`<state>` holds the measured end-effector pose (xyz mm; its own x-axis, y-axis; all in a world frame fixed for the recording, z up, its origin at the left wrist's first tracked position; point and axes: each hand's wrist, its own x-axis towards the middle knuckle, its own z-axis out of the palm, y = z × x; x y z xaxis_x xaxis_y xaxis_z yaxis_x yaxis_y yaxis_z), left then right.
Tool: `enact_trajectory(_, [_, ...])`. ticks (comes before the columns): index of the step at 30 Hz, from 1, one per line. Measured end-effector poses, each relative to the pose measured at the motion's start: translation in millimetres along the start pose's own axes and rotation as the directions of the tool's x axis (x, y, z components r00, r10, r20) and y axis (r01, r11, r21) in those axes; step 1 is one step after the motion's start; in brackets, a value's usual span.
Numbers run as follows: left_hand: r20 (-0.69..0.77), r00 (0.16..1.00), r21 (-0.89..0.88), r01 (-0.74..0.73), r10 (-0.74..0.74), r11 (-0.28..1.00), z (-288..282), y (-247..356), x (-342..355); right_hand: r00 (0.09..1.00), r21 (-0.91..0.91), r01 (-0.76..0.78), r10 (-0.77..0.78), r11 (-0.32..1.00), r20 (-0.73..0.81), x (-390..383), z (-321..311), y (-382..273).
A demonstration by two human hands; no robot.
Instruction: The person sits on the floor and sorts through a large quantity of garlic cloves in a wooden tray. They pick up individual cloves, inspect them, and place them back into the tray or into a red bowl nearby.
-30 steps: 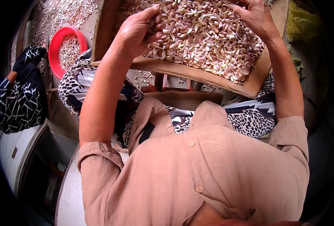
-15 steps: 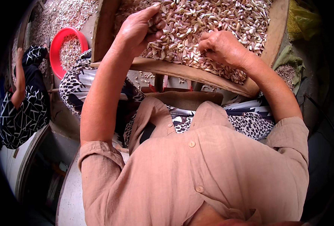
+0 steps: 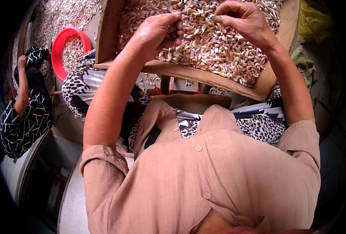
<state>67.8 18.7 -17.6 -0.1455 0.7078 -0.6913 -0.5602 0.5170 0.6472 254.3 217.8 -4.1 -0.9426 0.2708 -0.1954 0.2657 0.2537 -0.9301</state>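
Note:
Pale and purplish garlic cloves [image 3: 219, 52] fill a wooden-framed tray [image 3: 180, 70] in front of me. Over the tray's left half, my left hand [image 3: 157, 34] is curled, its thumb stretched along the top toward the middle. Whatever lies inside its fingers is too small to make out. My right hand [image 3: 247, 22] is raised over the far middle of the cloves. Its thumb and forefinger bend toward each other in a pinch, tips pointing at my left thumb. I cannot make out what is between them against the cloves behind.
A red basin [image 3: 55, 54] with more cloves stands left of the tray. Beyond it, loose cloves [image 3: 71, 13] cover a wide area. Another person in a black-and-white patterned top [image 3: 26, 117] sits at far left. A yellow sack [image 3: 313, 21] and green cloth [image 3: 303, 62] lie at right.
My right hand has lifted from the near-right cloves and moved away from me, toward the tray's far middle. My left hand has shifted slightly right and nearer. The other person's arm has moved a little.

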Motion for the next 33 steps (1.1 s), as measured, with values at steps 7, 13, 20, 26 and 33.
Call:
enact_trajectory(7, [0.219,0.975,-0.171,0.079,-0.040,0.982,14.9,1.8,-2.7,0.993,0.097,0.119,-0.118,0.988,-0.020,2.0,26.8,-68.7])
enact_trajectory(13, [0.185,0.981,-0.328,-0.001,0.065,0.945,-10.9,3.4,8.8,0.940,-0.474,0.042,-0.195,0.880,-0.280,4.7,-13.0,-36.4])
enact_trajectory(20, [0.129,0.986,-0.425,-0.037,0.101,0.905,-33.1,7.1,17.3,0.898,-0.498,0.021,-0.235,0.867,-0.371,10.0,-37.1,17.6])
enact_trajectory(26, [0.048,0.989,-0.439,-0.107,0.142,0.892,-40.1,10.7,18.1,0.914,-0.378,0.089,-0.227,0.921,-0.337,26.0,-30.9,21.2])
enact_trajectory(33, [-0.009,0.994,-0.424,-0.105,0.112,0.900,-43.9,8.4,17.8,0.937,-0.455,0.206,-0.309,0.867,-0.164,26.7,-9.7,35.8])
